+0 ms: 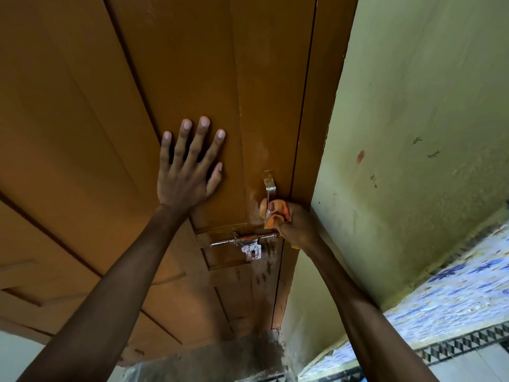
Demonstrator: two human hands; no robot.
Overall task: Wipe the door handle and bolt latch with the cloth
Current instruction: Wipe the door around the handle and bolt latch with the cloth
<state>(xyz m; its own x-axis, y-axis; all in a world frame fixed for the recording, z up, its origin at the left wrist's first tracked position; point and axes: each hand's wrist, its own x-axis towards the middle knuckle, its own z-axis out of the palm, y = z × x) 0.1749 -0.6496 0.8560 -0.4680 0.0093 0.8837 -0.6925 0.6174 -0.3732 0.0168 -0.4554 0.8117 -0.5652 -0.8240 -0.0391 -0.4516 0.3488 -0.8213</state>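
Observation:
A metal door handle (269, 186) stands upright near the right edge of a brown wooden door (110, 106). My right hand (294, 223) grips an orange cloth (271, 220) wrapped around the handle's lower part, which it hides. Just below, a shiny bolt latch (239, 240) runs sideways, with its hasp plate hanging under it. My left hand (190, 166) lies flat on the door panel, fingers spread, to the left of the handle.
A pale green wall (413, 133) with marks stands right of the door frame (316, 133). Blue-patterned tiles (454, 293) with a black and white border run along its lower part. The floor below the door is grey and dusty.

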